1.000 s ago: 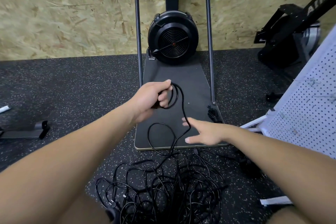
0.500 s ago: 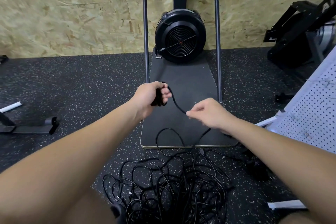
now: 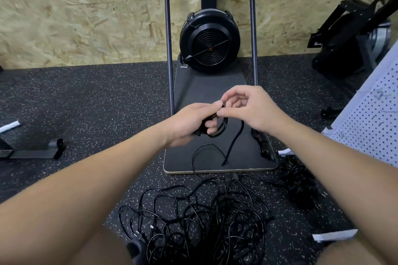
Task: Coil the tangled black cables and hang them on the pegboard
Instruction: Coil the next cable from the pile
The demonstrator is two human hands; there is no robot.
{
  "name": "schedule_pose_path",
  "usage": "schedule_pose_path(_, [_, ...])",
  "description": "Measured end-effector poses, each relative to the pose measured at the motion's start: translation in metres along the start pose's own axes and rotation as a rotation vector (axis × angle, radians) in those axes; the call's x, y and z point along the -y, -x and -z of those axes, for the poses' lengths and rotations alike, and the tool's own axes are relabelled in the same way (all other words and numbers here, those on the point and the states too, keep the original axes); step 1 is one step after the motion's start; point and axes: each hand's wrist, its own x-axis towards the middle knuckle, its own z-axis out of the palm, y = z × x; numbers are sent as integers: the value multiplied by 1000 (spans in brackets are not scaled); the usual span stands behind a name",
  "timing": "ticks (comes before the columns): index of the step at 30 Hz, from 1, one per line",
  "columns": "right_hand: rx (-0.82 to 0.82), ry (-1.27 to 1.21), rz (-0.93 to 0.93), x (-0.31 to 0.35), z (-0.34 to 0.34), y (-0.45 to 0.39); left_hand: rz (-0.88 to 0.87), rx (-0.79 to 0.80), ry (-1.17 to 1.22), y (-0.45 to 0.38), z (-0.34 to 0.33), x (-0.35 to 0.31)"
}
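Black cable [image 3: 233,146] wound into a small coil [image 3: 218,128] in the left hand [image 3: 191,121], fingers curled round the loops. Right hand [image 3: 252,109] just beside it, thumb and forefinger pinching the cable at the top of the coil, other fingers loosely bent above. Loose length trailing down from the hands across a dark flat base plate [image 3: 206,86], looping once there, then dropping off its near edge. Tangled heap of cables [image 3: 200,217] on the speckled rubber floor [image 3: 86,101] just below that edge, between the two forearms. Smaller bunched cable [image 3: 261,144] lying on the plate's right side, another dark bundle [image 3: 299,180] on the floor to the right of the plate. White pegboard [image 3: 370,118] leaning at the far right, well apart from the hands. Round black fan housing [image 3: 210,43] at the plate's far end, between two thin upright rods, against a chipboard wall [image 3: 86,13].
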Motion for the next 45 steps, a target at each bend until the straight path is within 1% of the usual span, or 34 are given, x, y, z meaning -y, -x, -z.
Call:
schedule_pose_path(2, [24,15,-49,-8,6,1,-31,-28,24,-2,2,1])
schedule_pose_path(4, [76,49,-167,-17,14,4,-47,-63,34,-4,7,2])
schedule_pose_path(6, [196,150,-292,-28,20,9,-55,-102,80,-6,11,1])
schedule_pose_path(8, [350,273,-364,-41,20,14,-68,-146,131,-7,12,-1])
schedule_pose_path(10, [461,339,-399,-49,10,21,-69,-207,172,-11,12,-1])
schedule_pose_path(13, [494,368,-390,-63,-18,34,-43,-288,255,-16,15,2])
schedule_pose_path(16, [523,279,-354,-79,-51,46,11,-353,297,-19,19,6])
schedule_pose_path(18, [490,181,-345,-85,-63,47,21,-376,298,-20,22,8])
schedule_pose_path(20, [436,70,-400,-79,-64,44,8,-382,286,-20,26,7])
schedule_pose_path(22, [348,-63,-462,-71,-64,41,12,-388,279,-21,31,6])
schedule_pose_path(25, [92,-166,-542,-62,-66,36,45,-408,346,-19,35,4])
schedule_pose_path(26, [4,-126,-556,-60,-68,34,50,-413,364,-19,36,3])
schedule_pose_path(27, [-56,-35,-554,-58,-70,32,51,-417,367,-18,37,3])
schedule_pose_path(28, [-68,108,-532,-55,-71,30,47,-415,361,-18,38,3])
schedule_pose_path(29, [-33,262,-489,-48,-72,30,37,-406,356,-18,39,3])
schedule_pose_path(31, [100,502,-354,-28,-76,31,2,-371,337,-17,37,5])
schedule_pose_path(32, [158,555,-262,-15,-76,32,-8,-361,319,-17,35,7])
schedule_pose_path(34, [265,575,-78,10,-71,32,-15,-346,239,-15,29,7])
schedule_pose_path(36, [330,586,61,29,-60,31,-20,-285,85,-10,20,4])
schedule_pose_path(37, [298,572,108,34,-52,29,-21,-242,-40,-7,17,2])
schedule_pose_path(39, [138,516,152,36,-36,23,-8,-127,-226,-1,11,-1])
schedule_pose_path(40, [59,498,159,35,-28,20,14,-70,-227,1,8,-2])
schedule_pose_path(42, [-40,479,142,30,-15,15,40,6,-118,1,3,-2])
schedule_pose_path(45, [-99,343,71,16,-5,12,27,4,-15,-2,3,-3])
